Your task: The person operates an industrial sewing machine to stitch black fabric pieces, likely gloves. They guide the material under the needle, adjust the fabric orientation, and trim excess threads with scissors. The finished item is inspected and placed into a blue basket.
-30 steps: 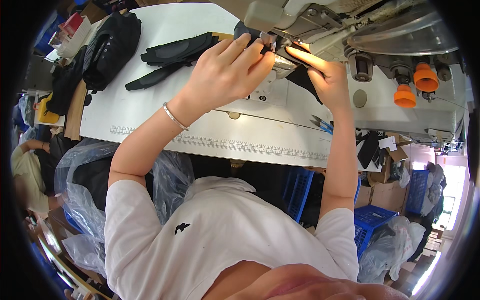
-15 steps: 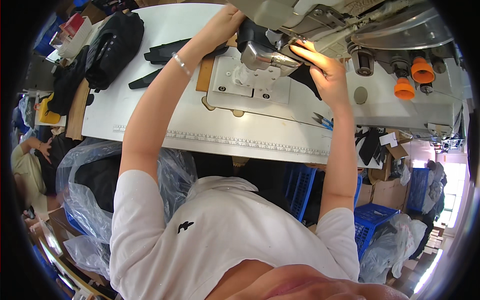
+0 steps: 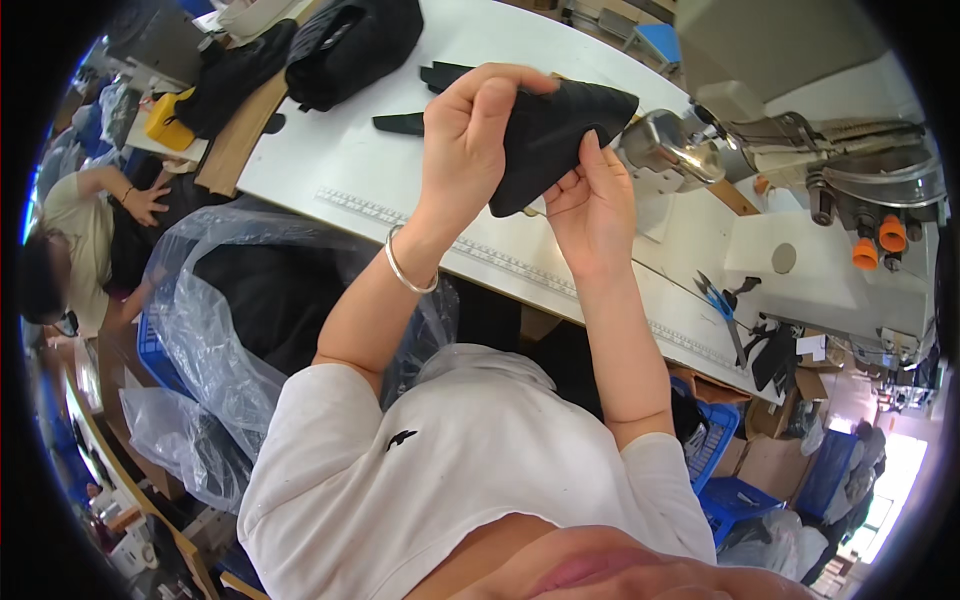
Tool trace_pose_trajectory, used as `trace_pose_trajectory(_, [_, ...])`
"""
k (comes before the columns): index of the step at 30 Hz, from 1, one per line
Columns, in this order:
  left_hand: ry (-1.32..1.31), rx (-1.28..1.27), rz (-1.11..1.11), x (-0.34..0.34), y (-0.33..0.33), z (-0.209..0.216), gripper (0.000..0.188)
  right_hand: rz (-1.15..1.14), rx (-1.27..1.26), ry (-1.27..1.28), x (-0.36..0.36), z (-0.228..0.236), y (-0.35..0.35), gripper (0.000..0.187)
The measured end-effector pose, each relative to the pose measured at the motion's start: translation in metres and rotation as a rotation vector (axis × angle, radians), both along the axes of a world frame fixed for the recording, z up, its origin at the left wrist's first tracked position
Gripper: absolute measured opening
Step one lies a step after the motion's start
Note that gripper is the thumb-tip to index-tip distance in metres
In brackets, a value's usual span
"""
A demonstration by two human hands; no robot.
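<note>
A folded piece of black fabric (image 3: 555, 135) is raised in front of me above the white table. My left hand (image 3: 470, 125) has its fingers closed on the fabric's left side. My right hand (image 3: 597, 205) pinches its lower right edge, the thumb lying on top. Just right of the fabric sits the sewing machine's shiny metal part (image 3: 668, 150), partly covered by the cloth and my right hand. Flat black fabric pieces (image 3: 398, 123) lie on the table behind my left hand.
A ruler strip (image 3: 510, 264) runs along the table's (image 3: 300, 160) near edge. Blue-handled thread snips (image 3: 718, 297) lie to the right. A black fabric bundle (image 3: 355, 50) stands far left. Below the table is a clear plastic bag (image 3: 205, 300) with dark contents. Another person (image 3: 85, 240) is at left.
Both hands have come away from the machine toward me, bringing the black fabric up into open view. The whole view has turned, so the machine now appears farther right.
</note>
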State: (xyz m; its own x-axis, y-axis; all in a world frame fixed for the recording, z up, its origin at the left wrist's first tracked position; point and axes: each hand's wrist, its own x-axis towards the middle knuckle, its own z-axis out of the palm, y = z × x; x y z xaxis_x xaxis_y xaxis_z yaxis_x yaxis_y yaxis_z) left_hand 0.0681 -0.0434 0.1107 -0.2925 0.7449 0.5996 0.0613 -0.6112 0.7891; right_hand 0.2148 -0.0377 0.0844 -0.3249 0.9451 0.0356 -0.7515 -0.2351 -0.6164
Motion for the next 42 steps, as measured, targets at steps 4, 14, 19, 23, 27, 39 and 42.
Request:
trace_pose_trajectory(4, [-0.123, -0.097, -0.085, -0.026, -0.021, 0.002, 0.085, 0.009, 0.001, -0.082, -0.011, 0.007, -0.003, 0.023])
trace_pose_trajectory(14, [-0.124, -0.067, -0.128, -0.033, -0.053, 0.022, 0.100, -0.019, 0.009, -0.072, -0.009, 0.016, -0.022, 0.026])
trace_pose_trajectory(19, [-0.176, 0.024, -0.189, -0.030, -0.048, 0.018, 0.063, 0.042, 0.052, 0.004, -0.001, 0.004, -0.023, 0.032])
trace_pose_trajectory(23, [0.009, -0.058, -0.178, -0.029, -0.046, 0.026, 0.035, -0.079, 0.075, -0.062, -0.008, 0.018, -0.031, 0.022])
trace_pose_trajectory(27, [0.109, -0.074, -0.134, -0.035, -0.045, 0.030, 0.019, -0.117, 0.083, -0.056, -0.001, 0.019, -0.029, 0.023])
trace_pose_trajectory(39, [0.728, 0.368, 0.563, -0.031, -0.028, 0.032, 0.026, -0.074, 0.027, 0.136, -0.004, -0.017, -0.037, 0.024])
trace_pose_trajectory(42, [0.227, 0.153, 0.485, -0.002, -0.058, 0.018, 0.023, -0.010, -0.054, 0.369, -0.003, -0.023, -0.022, 0.026])
